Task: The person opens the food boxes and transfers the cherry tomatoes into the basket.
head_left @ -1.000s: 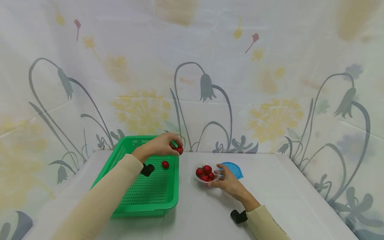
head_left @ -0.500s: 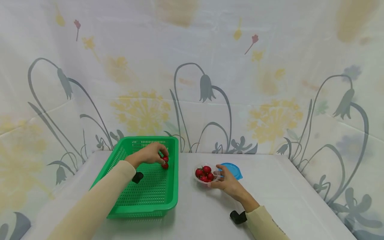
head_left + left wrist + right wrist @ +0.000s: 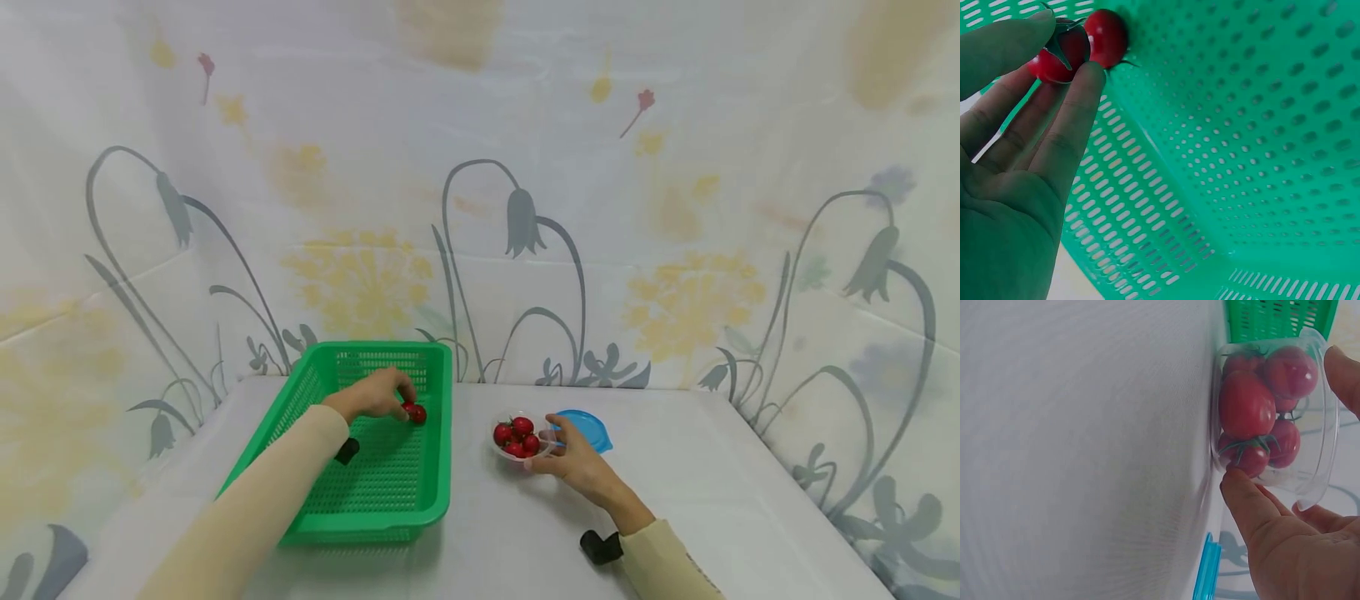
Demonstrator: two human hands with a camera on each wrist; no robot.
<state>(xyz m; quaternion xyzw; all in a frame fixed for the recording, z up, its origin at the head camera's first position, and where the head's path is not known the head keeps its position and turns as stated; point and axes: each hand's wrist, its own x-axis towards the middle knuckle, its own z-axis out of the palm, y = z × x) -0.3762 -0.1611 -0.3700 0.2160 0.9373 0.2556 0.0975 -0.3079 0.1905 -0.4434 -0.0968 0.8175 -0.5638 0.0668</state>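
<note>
Pinching tomato [image 3: 1075,53] in basket [image 3: 378,479] beside another [image 3: 1108,37] with left grip [image 3: 375,394], tub [image 3: 1327,440] at basket's 3 o'clock with right grip [image 3: 581,467]; probably early, several left inside.

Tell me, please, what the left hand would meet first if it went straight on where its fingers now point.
Most likely the second tomato, in the basket just past the tomato the left hand pinches; the basket wall lies beyond. Whether the two tomatoes touch is unclear.

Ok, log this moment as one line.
left hand: pinching tomato inside green basket | second tomato: in basket | right hand: gripping clear container of tomatoes | blue lid: on table
</note>
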